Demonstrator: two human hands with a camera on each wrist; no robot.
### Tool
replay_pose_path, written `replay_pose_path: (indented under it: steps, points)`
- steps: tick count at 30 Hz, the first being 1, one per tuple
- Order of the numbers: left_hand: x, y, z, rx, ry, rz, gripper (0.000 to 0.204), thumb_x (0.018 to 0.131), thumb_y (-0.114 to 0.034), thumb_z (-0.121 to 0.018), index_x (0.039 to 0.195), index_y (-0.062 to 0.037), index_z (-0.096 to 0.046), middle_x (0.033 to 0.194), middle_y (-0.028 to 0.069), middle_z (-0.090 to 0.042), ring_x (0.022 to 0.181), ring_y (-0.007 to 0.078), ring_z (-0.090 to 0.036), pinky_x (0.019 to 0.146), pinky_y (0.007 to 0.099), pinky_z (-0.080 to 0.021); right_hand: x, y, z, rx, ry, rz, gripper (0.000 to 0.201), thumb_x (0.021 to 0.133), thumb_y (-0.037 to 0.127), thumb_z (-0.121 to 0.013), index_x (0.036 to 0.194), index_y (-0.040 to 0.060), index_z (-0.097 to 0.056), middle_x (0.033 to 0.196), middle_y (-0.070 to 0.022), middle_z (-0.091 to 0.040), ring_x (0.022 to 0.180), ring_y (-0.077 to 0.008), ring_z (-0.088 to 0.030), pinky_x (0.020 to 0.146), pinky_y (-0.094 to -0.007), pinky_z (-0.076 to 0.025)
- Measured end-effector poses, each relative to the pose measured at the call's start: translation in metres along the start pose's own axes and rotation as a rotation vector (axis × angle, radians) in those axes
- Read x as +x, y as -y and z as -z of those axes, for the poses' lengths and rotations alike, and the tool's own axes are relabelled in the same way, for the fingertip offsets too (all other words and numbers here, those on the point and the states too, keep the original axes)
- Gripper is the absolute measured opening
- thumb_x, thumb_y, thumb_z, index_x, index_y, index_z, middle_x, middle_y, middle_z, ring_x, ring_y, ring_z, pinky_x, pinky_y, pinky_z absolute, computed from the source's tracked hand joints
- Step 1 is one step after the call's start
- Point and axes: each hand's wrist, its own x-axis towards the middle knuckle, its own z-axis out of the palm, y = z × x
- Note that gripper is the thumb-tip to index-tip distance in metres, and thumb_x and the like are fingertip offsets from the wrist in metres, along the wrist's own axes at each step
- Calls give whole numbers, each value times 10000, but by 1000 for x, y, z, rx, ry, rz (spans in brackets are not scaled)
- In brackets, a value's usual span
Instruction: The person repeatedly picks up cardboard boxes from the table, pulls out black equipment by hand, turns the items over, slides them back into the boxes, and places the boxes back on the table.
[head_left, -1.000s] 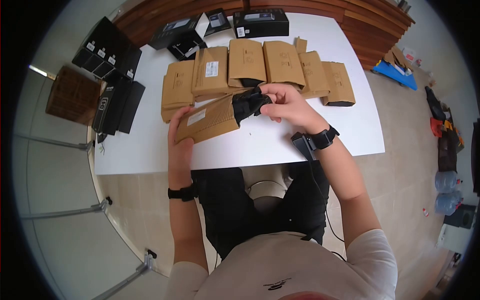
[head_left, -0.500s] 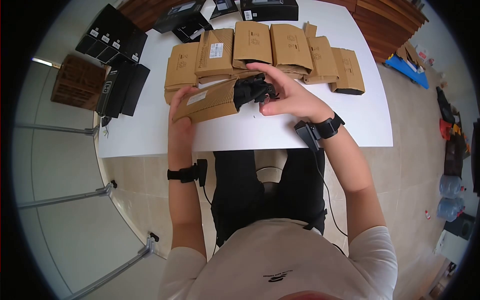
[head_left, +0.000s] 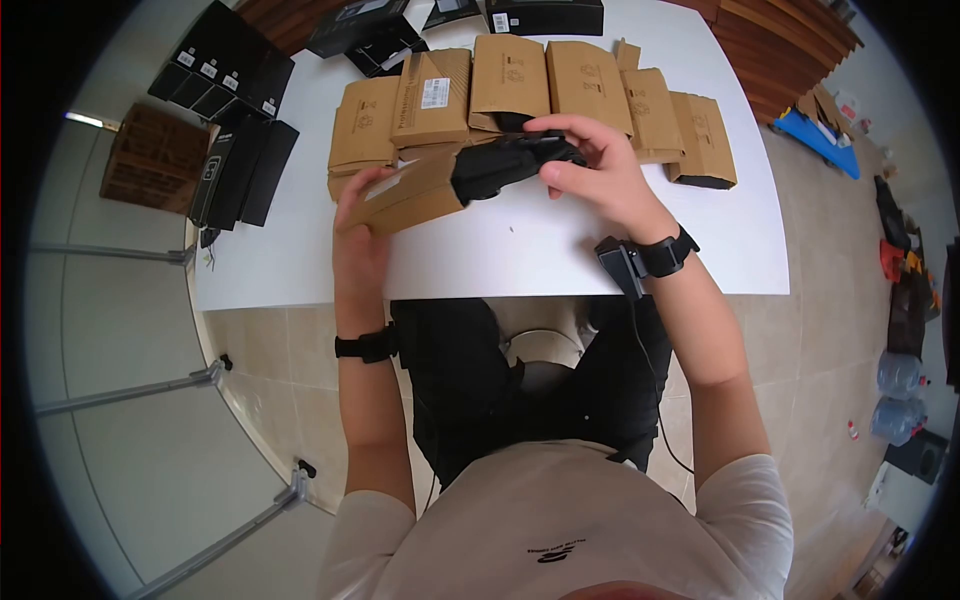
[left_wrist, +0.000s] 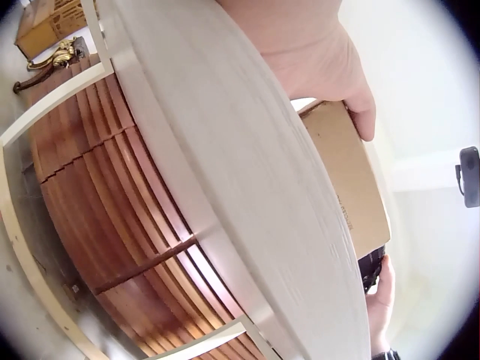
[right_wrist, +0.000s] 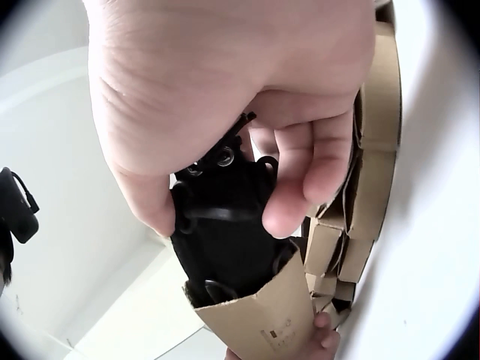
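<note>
A cardboard sleeve (head_left: 415,190) is tilted above the white table, gripped at its lower-left end by the left hand (head_left: 360,240). From its right end sticks out a black item (head_left: 500,165), whose outer end the right hand (head_left: 600,175) pinches between thumb and fingers. Close up in the right wrist view, the black item (right_wrist: 225,232) sits part way in the mouth of the sleeve (right_wrist: 262,322), with thumb and fingers of the right hand (right_wrist: 240,82) on either side. The left wrist view shows the left hand (left_wrist: 322,67) on the sleeve's end (left_wrist: 349,176).
Several cardboard packages (head_left: 510,80) stand in a row behind the hands on the white table (head_left: 700,250). Black boxes (head_left: 545,17) line the table's back edge, and more black boxes (head_left: 240,175) are at the left. A blue cart (head_left: 815,140) is on the floor at right.
The black item extends farther out of the sleeve, to the right. The right hand, more open half a second earlier, has closed on its end. The head view has shifted.
</note>
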Motion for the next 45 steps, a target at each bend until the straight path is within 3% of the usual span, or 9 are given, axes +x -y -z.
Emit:
replay_pose_path:
  steps: [7, 11, 16, 26, 31, 38, 41, 43, 45]
  points:
    - [0, -3, 6, -259, -49, -42, 880, 767, -604, -640, 1345, 25, -427, 1253, 142, -548, 1104, 253, -539, 871, 388, -431, 1, -7, 14, 302, 24, 216, 397, 895, 164, -672, 1253, 7, -599, 903, -64, -659, 692, -138, -617, 617, -259, -497]
    - [2, -2, 7, -252, -53, -56, 848, 777, -601, -619, 1323, 23, -439, 1228, 144, -556, 1070, 246, -537, 858, 392, -425, 3, -6, 13, 388, 13, 206, 413, 899, 190, -672, 1260, 4, -595, 881, -87, -647, 659, -150, -594, 616, -262, -496]
    - [1, 3, 16, -155, 35, -15, 829, 788, -590, -582, 1357, -5, -436, 1303, 134, -522, 1152, 271, -504, 888, 425, -407, 4, -8, 12, 383, 15, 187, 393, 902, 176, -667, 1248, 0, -602, 877, -79, -648, 662, -146, -598, 617, -261, -496]
    - [-1, 5, 8, -22, 22, -48, 847, 818, -619, -586, 1320, 46, -434, 1280, 163, -533, 1100, 246, -534, 892, 375, -421, 2, -6, 10, 252, -16, 91, 319, 906, 162, -672, 1192, 22, -647, 805, -16, -623, 624, -100, -594, 585, -231, -483]
    - [-3, 2, 5, -60, 26, -48, 864, 803, -603, -639, 1328, 49, -425, 1326, 178, -516, 1247, 267, -502, 1063, 386, -389, 3, -8, 12, 226, -26, 74, 306, 901, 152, -682, 1181, 31, -656, 813, -14, -630, 632, -89, -596, 583, -219, -488]
    - [-3, 2, 8, -46, 20, -46, 870, 790, -608, -656, 1329, 34, -422, 1373, 177, -484, 1305, 274, -465, 1120, 393, -341, 2, -4, 8, 117, -56, 81, 334, 850, 107, -740, 1167, 41, -659, 870, -17, -662, 684, -65, -599, 605, -216, -497]
    - [-2, 9, 9, -105, 84, -85, 693, 869, -484, -639, 1302, 25, -455, 1351, 166, -506, 1289, 259, -479, 1109, 382, -357, 0, -1, 5, 26, -45, 58, 382, 826, 106, -768, 1182, 39, -647, 924, -11, -671, 729, -53, -599, 636, -206, -484]
    - [-5, 4, 0, 267, 53, -132, 476, 945, -323, -596, 1266, 14, -497, 1320, 148, -531, 1259, 239, -501, 1090, 365, -380, 1, -2, 0, -18, -29, 101, 401, 823, 117, -776, 1192, 39, -641, 925, 1, -660, 735, -50, -597, 645, -200, -473]
    - [-5, -1, -5, 290, 67, -118, 396, 962, -258, -560, 1251, 9, -511, 1309, 140, -540, 1246, 231, -509, 1082, 358, -388, 0, -4, -3, -60, -11, 145, 420, 819, 128, -784, 1202, 38, -635, 927, 12, -649, 741, -47, -594, 653, -194, -463]
